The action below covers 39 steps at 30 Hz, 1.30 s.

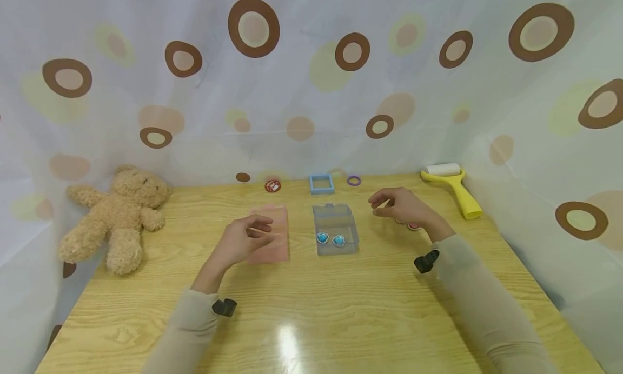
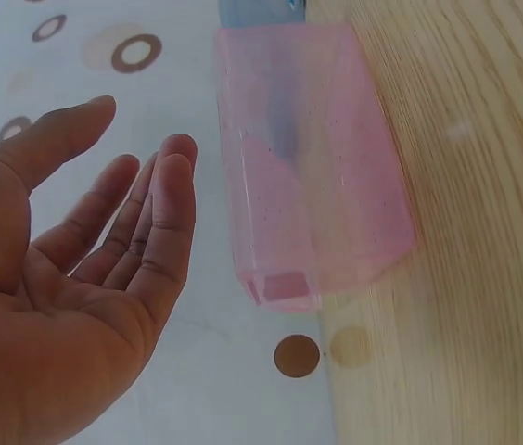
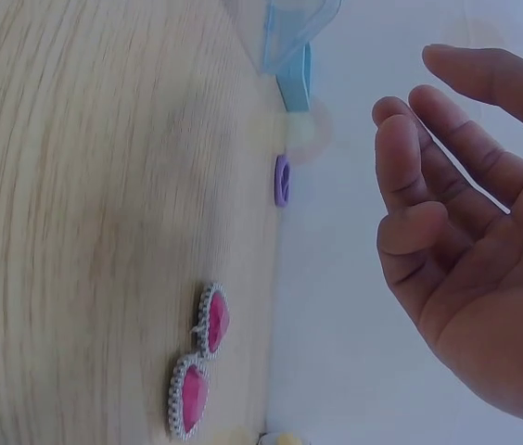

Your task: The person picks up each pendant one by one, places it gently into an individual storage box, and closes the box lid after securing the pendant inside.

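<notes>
A pink translucent box [image 1: 270, 239] [image 2: 308, 167] lies on the wooden table [image 1: 311, 309], just under my left hand [image 1: 243, 239] [image 2: 104, 250], which hovers above it with relaxed fingers and holds nothing. To its right stands a clear plastic box [image 1: 336, 228] with two blue heart earrings [image 1: 330, 239] inside. My right hand [image 1: 401, 205] [image 3: 465, 213] hangs open over two pink heart earrings [image 3: 198, 362] [image 1: 413, 226] that lie on the table, without touching them.
A teddy bear [image 1: 119, 214] sits at the left edge. Along the back are a red round badge [image 1: 272, 186], a small blue frame [image 1: 322, 184], a purple ring [image 1: 353, 180] [image 3: 282, 180] and a yellow lint roller [image 1: 452, 187]. A dotted curtain surrounds the table.
</notes>
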### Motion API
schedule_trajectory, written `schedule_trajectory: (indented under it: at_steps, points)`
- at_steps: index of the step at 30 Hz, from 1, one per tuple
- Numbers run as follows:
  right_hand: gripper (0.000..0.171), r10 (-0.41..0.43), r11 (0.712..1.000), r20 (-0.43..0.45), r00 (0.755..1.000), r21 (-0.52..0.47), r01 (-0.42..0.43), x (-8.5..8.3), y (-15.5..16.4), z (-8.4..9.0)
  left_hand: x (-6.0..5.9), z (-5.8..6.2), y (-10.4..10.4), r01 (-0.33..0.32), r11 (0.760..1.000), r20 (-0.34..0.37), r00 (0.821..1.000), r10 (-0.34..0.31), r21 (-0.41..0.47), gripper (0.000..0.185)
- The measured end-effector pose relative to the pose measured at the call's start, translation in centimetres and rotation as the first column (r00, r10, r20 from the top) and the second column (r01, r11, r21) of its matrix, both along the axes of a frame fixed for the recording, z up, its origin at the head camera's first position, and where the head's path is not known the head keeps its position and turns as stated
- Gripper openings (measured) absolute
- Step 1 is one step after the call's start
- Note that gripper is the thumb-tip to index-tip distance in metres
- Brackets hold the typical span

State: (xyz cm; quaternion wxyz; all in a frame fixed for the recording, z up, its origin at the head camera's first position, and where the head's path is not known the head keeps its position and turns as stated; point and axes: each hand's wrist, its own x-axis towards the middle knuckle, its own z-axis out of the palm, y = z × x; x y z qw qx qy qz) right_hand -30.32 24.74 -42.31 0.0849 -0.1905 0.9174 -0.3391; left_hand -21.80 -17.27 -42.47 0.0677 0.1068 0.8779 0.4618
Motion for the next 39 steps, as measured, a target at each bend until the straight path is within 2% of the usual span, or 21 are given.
schedule_trajectory:
  at_steps: [6, 11, 18, 23, 29, 39]
  points:
    - [0.030, -0.010, 1.000, -0.023, 1.000, 0.012, 0.010, -0.4, 1.1, -0.4, 0.2, 0.1, -1.4, -0.023, 1.000, -0.004, 1.000, 0.023, -0.021, 0.042]
    - [0.032, -0.035, 0.999, -0.009, 0.999, 0.000, 0.035, -0.4, 1.9, -0.6, 0.3, 0.0, -2.4, -0.062, 0.998, -0.018, 0.998, 0.061, -0.021, 0.039]
    - [0.033, -0.068, 0.998, 0.015, 0.998, -0.006, 0.068, -0.3, 3.1, -1.2, 0.5, -0.2, -3.2, -0.127, 0.992, 0.007, 0.992, 0.127, -0.013, 0.041]
    - [0.033, -0.076, 0.997, 0.012, 0.997, 0.013, 0.076, -0.2, 3.8, -1.4, 0.5, -0.5, -3.6, -0.151, 0.988, 0.016, 0.988, 0.152, -0.024, 0.042]
    - [0.034, -0.100, 0.995, 0.021, 0.995, 0.032, 0.099, 0.0, 4.6, -1.6, 0.6, -0.8, -4.0, -0.119, 0.993, 0.054, 0.991, 0.120, -0.011, 0.047]
    - [0.039, -0.120, 0.992, 0.085, 0.989, 0.036, 0.117, -0.2, 5.7, -2.3, 0.6, -0.8, -4.3, -0.045, 0.999, 0.121, 0.992, 0.045, -0.001, 0.056]
